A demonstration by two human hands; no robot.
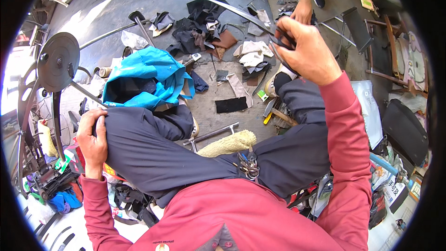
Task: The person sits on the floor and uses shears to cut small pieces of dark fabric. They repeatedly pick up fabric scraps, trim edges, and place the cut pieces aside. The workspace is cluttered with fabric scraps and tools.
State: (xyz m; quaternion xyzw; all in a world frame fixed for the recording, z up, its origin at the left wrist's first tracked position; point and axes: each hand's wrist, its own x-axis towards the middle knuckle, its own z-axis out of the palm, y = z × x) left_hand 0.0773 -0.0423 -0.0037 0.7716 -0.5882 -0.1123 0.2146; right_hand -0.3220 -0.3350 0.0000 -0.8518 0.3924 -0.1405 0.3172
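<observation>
My right hand (306,50), raised at the upper right, grips the black handles of large scissors (240,12); one long metal blade points to the upper left. My left hand (93,139) rests on my knee at the left, beside an old hand-wheel machine (58,61), with nothing visible in it. A bright blue bag (150,76) with a dark opening lies just beyond that knee. Dark fabric scraps (195,24) and pale cloth pieces (253,54) are heaped on the ground. A black rectangular piece (231,105) lies nearer, between my feet.
A hammer (284,115) lies by my right leg. A rolled yellow towel (228,143) is near a metal bar frame (212,133). Another person's hand (303,12) reaches down beyond my right hand. A folding stool (357,29) stands at the right.
</observation>
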